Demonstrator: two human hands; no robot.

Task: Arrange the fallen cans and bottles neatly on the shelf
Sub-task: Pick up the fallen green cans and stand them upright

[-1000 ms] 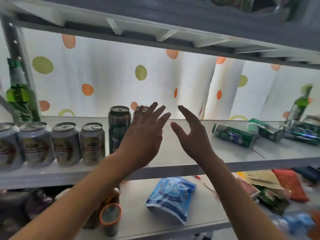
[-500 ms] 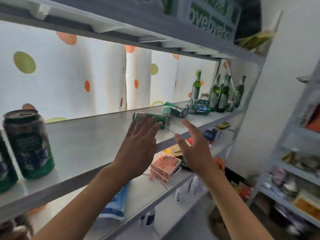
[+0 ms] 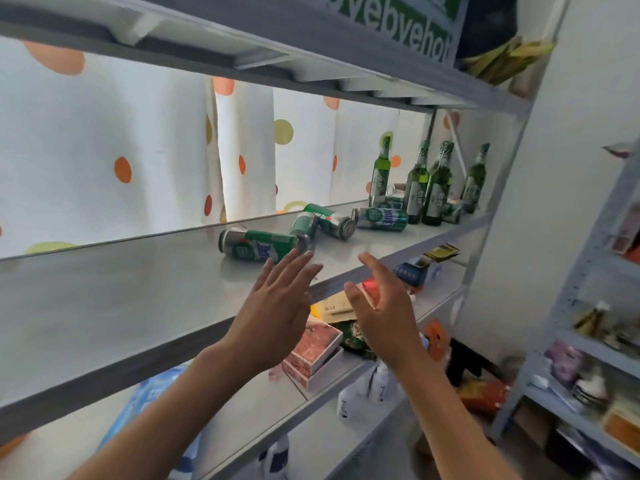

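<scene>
**Reaching for the first fallen can**

Reaching toward the shelf, the left hand is held flat with its fingers straight and slightly spread, and nothing is gripped in it; its fingertips are seen just short of the nearest fallen can. Whether the can is touched cannot be told. The right hand is raised beside it, fingers loosely parted and thumb out, and nothing is held there either.

Beyond the hands, the nearest can is found lying on its side across the shelf, its far end close against a second can, which is itself pressed against a third can. A fourth can is laid lengthwise farther back, at the foot of the standing green bottles. More cans appear to be lodged among those bottles, though they are too hidden to be counted.

Several risks are judged likely from here. A can lying on its side can be set rolling by a glancing touch, and the shelf's front edge is near. Because the first three cans are packed together, one lifted carelessly could nudge the others toward the bottles, which are tall, narrow and easily toppled.
</scene>
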